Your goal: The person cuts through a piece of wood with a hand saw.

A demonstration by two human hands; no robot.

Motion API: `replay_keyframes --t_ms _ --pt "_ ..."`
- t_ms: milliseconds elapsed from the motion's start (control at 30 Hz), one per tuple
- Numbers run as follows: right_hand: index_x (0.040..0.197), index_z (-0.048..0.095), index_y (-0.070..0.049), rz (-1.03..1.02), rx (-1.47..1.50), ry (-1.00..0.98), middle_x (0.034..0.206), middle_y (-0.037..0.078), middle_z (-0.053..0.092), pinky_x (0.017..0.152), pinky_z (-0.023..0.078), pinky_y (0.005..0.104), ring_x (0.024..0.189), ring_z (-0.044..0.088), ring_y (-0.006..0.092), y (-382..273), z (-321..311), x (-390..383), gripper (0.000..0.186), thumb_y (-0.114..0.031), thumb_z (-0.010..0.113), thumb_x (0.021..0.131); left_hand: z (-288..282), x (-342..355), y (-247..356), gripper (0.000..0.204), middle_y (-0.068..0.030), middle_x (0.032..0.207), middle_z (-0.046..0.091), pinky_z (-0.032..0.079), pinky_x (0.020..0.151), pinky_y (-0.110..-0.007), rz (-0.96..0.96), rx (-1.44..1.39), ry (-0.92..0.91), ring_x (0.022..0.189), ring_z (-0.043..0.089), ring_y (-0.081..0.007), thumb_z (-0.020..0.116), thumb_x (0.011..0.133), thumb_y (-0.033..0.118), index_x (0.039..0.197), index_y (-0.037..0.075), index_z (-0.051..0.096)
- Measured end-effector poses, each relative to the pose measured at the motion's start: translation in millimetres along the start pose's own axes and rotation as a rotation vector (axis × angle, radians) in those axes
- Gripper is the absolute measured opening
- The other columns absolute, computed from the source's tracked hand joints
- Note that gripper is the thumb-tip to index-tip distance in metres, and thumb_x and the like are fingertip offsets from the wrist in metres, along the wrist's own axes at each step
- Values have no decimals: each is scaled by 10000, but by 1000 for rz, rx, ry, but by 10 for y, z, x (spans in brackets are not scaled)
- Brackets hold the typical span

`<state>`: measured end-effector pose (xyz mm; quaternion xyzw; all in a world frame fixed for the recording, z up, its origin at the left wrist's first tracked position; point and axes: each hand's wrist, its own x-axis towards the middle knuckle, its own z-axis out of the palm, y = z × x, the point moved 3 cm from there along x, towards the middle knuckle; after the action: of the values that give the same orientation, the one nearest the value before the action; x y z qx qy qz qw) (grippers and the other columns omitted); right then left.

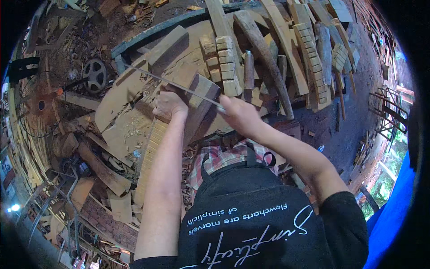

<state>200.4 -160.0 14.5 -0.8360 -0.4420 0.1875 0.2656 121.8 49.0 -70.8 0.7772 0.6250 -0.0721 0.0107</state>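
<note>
My right hand (pixel 237 114) is closed around the near end of a long thin metal blade (pixel 156 77). The blade is seen edge-on, so I cannot tell whether it is a saw or a file. It slants up to the left across the top of a thick wooden block (pixel 201 92). My left hand (pixel 170 105) presses against the block's left side with its fingers curled, just below the blade. Under my left forearm runs a long pale wooden strip (pixel 155 139) with evenly spaced cross-lines. The fingertips of both hands are partly hidden.
A worn wooden worktop (pixel 112 105) strewn with chips lies beneath. Notched wooden pieces (pixel 228 65), poles (pixel 264 58) and planks (pixel 286 49) crowd its far right side. Left stand a spoked wheel (pixel 95 75) and offcuts (pixel 103 168). A metal rack (pixel 387 112) is at far right.
</note>
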Motion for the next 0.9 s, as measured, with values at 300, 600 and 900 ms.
replay_keyframes --t_ms 300,600,900 --pt "968 460 -69 -1 11 8 694 141 545 547 494 446 650 600 338 108 -200 -528 247 -204 616 834 -140 -92 42 363 -101 818 695 442 689 -439 -21 5 17 866 646 -255 417 915 248 806 77 718" --pt "953 465 -71 -29 52 -2 734 143 549 586 490 454 696 601 346 -71 43 70 195 -176 584 841 127 -13 -78 299 -103 857 694 431 728 -420 -46 -81 -66 877 637 -264 439 866 171 820 67 716" --pt "980 459 -86 4 13 17 768 155 569 599 492 457 722 604 366 32 43 -6 247 -191 617 822 -9 -36 38 284 -106 857 693 427 716 -420 29 -9 9 890 635 -271 449 853 153 831 62 717"
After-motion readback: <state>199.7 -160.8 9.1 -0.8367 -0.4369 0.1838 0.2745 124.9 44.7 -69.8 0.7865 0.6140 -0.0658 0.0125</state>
